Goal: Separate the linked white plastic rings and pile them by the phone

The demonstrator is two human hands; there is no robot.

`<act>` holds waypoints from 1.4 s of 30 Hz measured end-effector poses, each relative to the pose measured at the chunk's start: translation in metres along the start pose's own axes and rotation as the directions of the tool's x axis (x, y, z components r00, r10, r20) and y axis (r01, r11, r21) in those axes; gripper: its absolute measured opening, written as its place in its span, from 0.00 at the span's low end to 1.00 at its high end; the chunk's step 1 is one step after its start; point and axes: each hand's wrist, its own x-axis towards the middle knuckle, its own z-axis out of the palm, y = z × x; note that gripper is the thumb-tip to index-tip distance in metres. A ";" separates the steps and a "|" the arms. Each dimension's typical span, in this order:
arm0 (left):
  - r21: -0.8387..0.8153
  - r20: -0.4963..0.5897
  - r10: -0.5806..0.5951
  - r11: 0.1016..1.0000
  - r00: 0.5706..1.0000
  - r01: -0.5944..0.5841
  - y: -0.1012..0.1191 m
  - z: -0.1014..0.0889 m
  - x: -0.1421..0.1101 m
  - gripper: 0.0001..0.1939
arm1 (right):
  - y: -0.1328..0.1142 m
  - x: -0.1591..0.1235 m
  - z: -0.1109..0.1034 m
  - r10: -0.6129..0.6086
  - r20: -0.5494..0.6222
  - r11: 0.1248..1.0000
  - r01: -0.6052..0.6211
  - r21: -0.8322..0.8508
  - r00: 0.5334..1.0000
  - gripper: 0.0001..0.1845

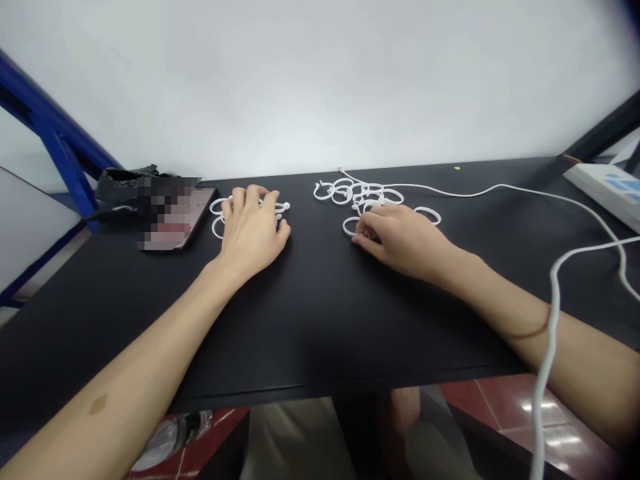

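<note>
My left hand lies palm down over a group of white plastic rings, fingers apart and bent a little. The rings look like curtain rings with small eyelets, and the hand covers most of this group. On the right, my right hand is closed, thumb and forefinger together at the edge of a white ring resting on the table. Behind that hand is a loose heap of similar rings. Another ring shows just past its knuckles.
A phone and a crumpled black bag lie at the left of the black table. White cable runs along the back; another stretch crosses before my right forearm. A white box stands far right. Behind is a pale wall.
</note>
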 end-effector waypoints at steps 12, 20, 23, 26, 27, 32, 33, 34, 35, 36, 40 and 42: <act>-0.323 0.188 0.420 0.880 0.888 -0.348 0.031 -0.008 -0.012 0.24 | -0.014 0.001 -0.005 -0.241 -0.128 0.955 0.259 0.143 0.962 0.10; -0.376 0.185 0.393 0.875 0.901 -0.304 0.032 -0.012 -0.010 0.17 | -0.015 0.000 -0.002 -0.139 -0.186 0.914 0.198 0.353 0.973 0.08; -0.401 0.170 0.405 0.861 0.898 -0.312 0.034 -0.014 -0.010 0.17 | -0.017 0.000 -0.003 -0.098 -0.156 0.886 0.158 0.437 0.983 0.07; -0.416 0.195 0.407 0.858 0.892 -0.301 0.036 -0.014 -0.011 0.18 | -0.018 0.001 -0.004 -0.103 -0.164 0.860 0.171 0.480 0.981 0.06; -0.419 0.205 0.401 0.860 0.893 -0.290 0.036 -0.015 -0.011 0.19 | -0.018 0.001 -0.004 -0.108 -0.178 0.855 0.183 0.486 0.978 0.05; -0.447 0.236 0.367 0.863 0.900 -0.235 0.038 -0.016 -0.013 0.22 | -0.020 0.001 -0.004 -0.118 -0.253 0.852 0.229 0.470 0.960 0.05; -0.455 0.240 0.363 0.862 0.900 -0.226 0.038 -0.017 -0.013 0.22 | -0.021 0.001 -0.004 -0.121 -0.262 0.854 0.235 0.464 0.958 0.05; -0.460 0.244 0.357 0.861 0.901 -0.217 0.038 -0.017 -0.013 0.22 | -0.021 0.001 -0.004 -0.123 -0.265 0.856 0.238 0.460 0.956 0.05; -0.465 0.248 0.353 0.860 0.902 -0.209 0.039 -0.017 -0.013 0.22 | -0.022 0.001 -0.004 -0.125 -0.262 0.858 0.237 0.456 0.957 0.05; -0.468 0.250 0.350 0.860 0.903 -0.204 0.039 -0.018 -0.013 0.22 | -0.022 0.000 -0.004 -0.125 -0.256 0.860 0.233 0.454 0.959 0.06; -0.473 0.249 0.359 0.856 0.900 -0.210 0.039 -0.018 -0.013 0.20 | -0.023 0.000 -0.006 -0.122 -0.228 0.864 0.216 0.455 0.966 0.06; -0.473 0.245 0.364 0.854 0.899 -0.217 0.039 -0.018 -0.013 0.20 | -0.022 0.000 -0.006 -0.120 -0.233 0.861 0.218 0.459 0.965 0.06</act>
